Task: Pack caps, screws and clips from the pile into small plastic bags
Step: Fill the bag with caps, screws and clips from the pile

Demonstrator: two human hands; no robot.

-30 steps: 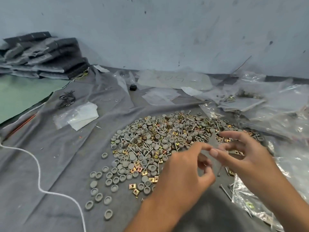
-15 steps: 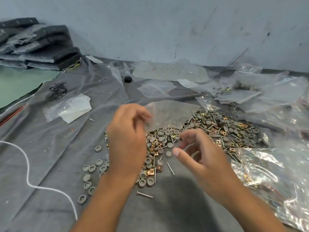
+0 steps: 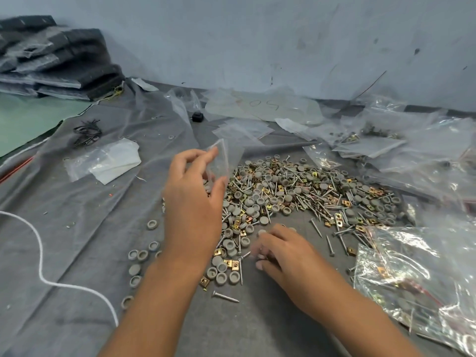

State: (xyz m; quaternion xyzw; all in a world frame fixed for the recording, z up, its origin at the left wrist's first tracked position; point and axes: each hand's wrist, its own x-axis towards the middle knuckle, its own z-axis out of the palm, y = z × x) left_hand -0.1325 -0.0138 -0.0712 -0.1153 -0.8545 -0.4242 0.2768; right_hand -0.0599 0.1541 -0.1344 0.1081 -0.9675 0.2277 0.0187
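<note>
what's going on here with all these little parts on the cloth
A person is bagging small hardware. Their left hand holds up a small clear plastic bag, apparently empty, above a mixed pile of grey round caps, silver screws and gold-coloured metal clips spread on a grey cloth. Their right hand reaches down at the pile's near edge, fingers curled and blurred, so what it has picked up is unclear. Filled clear bags lie to the right.

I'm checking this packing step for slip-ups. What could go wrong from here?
The left hand pinches the small clear bag by one edge only, so its mouth may sag shut and parts could miss it. The right hand is blurred at the edge of the mixed pile; it might gather the wrong mix of caps, screws and clips.
</note>
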